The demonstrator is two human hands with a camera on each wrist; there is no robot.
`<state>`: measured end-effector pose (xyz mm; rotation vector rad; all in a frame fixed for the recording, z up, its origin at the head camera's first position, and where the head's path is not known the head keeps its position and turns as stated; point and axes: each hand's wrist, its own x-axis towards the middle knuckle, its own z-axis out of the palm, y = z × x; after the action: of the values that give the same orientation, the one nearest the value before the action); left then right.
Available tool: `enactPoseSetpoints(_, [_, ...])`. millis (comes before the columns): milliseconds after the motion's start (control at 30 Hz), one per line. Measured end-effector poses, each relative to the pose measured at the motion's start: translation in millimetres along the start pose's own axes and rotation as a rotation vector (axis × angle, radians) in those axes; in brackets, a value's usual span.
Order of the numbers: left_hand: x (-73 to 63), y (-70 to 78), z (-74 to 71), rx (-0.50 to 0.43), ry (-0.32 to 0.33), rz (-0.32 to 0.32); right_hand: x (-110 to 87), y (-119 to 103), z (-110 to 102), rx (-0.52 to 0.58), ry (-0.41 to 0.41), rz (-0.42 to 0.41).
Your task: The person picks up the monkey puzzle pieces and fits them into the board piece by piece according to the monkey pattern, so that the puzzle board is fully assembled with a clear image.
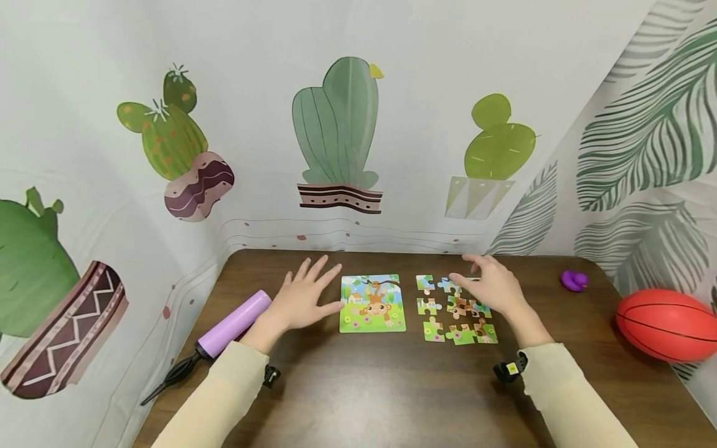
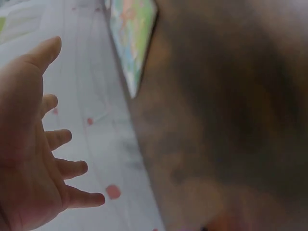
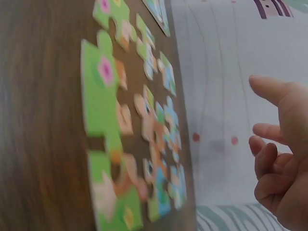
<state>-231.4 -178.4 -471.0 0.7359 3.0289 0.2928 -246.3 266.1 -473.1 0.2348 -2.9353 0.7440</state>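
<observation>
A square picture board [image 1: 372, 311] with a monkey hanging from a branch lies flat on the table. Right of it, several loose jigsaw pieces [image 1: 462, 335] are laid in spaced rows, with parts of a similar monkey scene on them. My left hand [image 1: 302, 298] hovers at the board's left side, fingers spread wide and thumb toward its edge. Nothing is in its palm in the left wrist view. Over the far right pieces is my right hand [image 1: 493, 283], which covers some of them. Its thumb extends and its other fingers bend loosely, holding nothing in the right wrist view.
To the left lies a purple hand pump [image 1: 235, 323] with a black handle, partly behind the left forearm. A purple rubber duck [image 1: 574, 280] and a red ball [image 1: 666, 325] with black lines are on the right. A cactus-print cloth [image 1: 414, 124] hangs behind the table [image 1: 358, 392].
</observation>
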Motion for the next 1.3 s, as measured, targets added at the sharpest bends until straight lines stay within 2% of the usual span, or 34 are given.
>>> enactPoseSetpoints(233, [-3.1, 13.5, 26.2, -0.003, -0.096, 0.026, 7.0, -13.1, 29.1, 0.052, -0.12, 0.04])
enactPoseSetpoints(567, [7.7, 24.2, 47.7, -0.007, -0.186, -0.011, 18.6, -21.0, 54.9, 0.014, -0.179, 0.053])
enactPoseSetpoints(733, [10.2, 24.6, 52.2, -0.005, -0.211, -0.011, 22.4, -22.4, 63.0, 0.023, -0.203, 0.065])
enactPoseSetpoints(1000, [8.8, 22.0, 52.1, -0.019, -0.209, -0.016, 25.8, -26.5, 67.9, 0.014, -0.223, 0.072])
enactPoseSetpoints(1300, [7.1, 18.3, 52.6, -0.01, -0.207, 0.015, 29.5, -24.4, 73.7, 0.002, -0.224, 0.094])
